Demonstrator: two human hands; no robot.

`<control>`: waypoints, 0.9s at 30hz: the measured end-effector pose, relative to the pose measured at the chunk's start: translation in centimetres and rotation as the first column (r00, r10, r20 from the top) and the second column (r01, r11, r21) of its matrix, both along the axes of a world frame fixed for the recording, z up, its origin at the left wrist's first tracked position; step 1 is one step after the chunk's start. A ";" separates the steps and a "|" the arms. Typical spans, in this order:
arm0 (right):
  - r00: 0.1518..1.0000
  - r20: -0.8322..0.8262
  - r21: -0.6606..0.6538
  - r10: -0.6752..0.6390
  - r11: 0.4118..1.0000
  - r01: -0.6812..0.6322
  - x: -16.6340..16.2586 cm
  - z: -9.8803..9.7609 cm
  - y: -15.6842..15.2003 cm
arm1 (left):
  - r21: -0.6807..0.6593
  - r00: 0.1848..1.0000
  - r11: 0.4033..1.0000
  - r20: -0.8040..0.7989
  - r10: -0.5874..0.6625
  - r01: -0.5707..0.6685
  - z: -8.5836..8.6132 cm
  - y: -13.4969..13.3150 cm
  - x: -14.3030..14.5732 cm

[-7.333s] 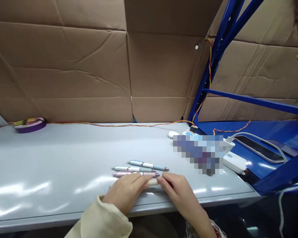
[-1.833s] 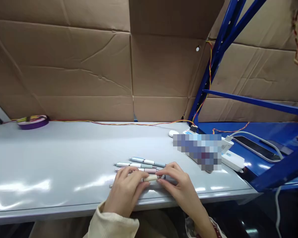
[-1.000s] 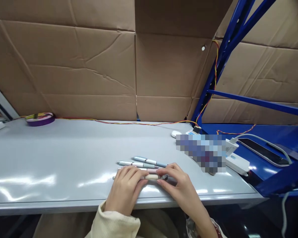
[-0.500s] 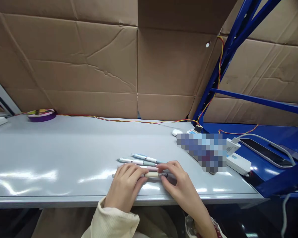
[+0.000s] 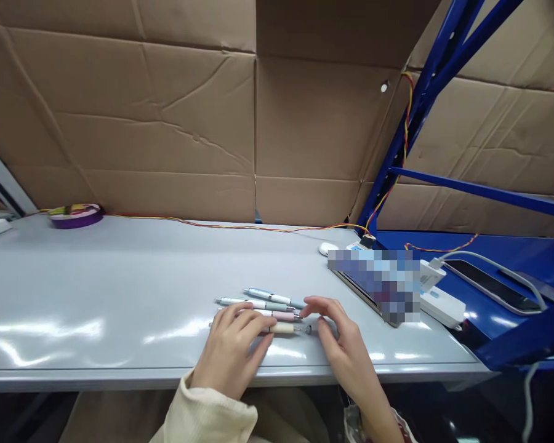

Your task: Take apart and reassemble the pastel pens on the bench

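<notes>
Several pens lie side by side on the grey table. Nearest me is a cream pen [image 5: 284, 328] with a clear front end. Behind it come a pink pen [image 5: 284, 315], a white and green pen [image 5: 258, 304] and a light blue pen [image 5: 270, 296]. My left hand [image 5: 235, 347] rests over the left parts of the near pens. Its index finger and thumb close around the cream pen, which stays on the table. My right hand [image 5: 346, 344] is open beside the pens' right ends, thumb and fingers apart, holding nothing.
At the right stands a blurred-out flat object [image 5: 373, 283], with a white adapter [image 5: 429, 274], a white power block [image 5: 443, 306] and a phone [image 5: 492, 288] beyond it. A blue metal frame [image 5: 409, 135] rises there. A purple tape roll [image 5: 76, 216] sits back left, before the cardboard wall [image 5: 189, 123].
My right hand has let go of the cream pen's right end and moved slightly right, its fingers spreading. My left hand has hardly moved. The pens lie nearly as before.
</notes>
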State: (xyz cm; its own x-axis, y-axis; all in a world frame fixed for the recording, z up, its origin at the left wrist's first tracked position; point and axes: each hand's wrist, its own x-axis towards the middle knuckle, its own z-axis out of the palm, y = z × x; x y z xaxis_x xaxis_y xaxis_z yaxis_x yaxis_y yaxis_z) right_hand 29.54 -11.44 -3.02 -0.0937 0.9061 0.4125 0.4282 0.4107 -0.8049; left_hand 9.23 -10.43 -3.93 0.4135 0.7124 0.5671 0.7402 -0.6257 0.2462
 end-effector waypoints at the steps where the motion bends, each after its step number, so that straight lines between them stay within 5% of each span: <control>1: 1.000 -0.005 -0.001 0.002 1.000 -0.002 0.0 0.0 0.0 | 0.000 1.000 1.000 -0.003 0.002 -0.002 0.0 0.0 0.0; 16: 0.993 0.026 0.077 -0.119 0.990 0.116 0.1 0.2 0.0 | 0.068 1.000 0.998 0.025 -0.004 0.002 0.3 -0.3 0.0; 21: 0.954 0.275 0.090 -0.123 0.991 0.101 0.8 1.6 0.0 | 0.084 1.000 0.996 -0.020 0.016 -0.015 0.8 -0.1 -1.1; 27: 0.796 0.588 0.067 -0.144 0.989 0.129 -0.2 2.2 0.7 | 0.012 0.994 1.000 -0.111 0.001 0.000 0.9 0.2 -1.1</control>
State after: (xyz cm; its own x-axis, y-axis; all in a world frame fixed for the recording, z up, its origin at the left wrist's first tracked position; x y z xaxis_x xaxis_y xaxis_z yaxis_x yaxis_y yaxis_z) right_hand 29.37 -10.74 -0.79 -0.2016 0.9192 0.3384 0.8699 0.3268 -0.3695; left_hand 8.17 -10.24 -3.03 0.4740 0.7061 0.5260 0.7631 -0.6275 0.1546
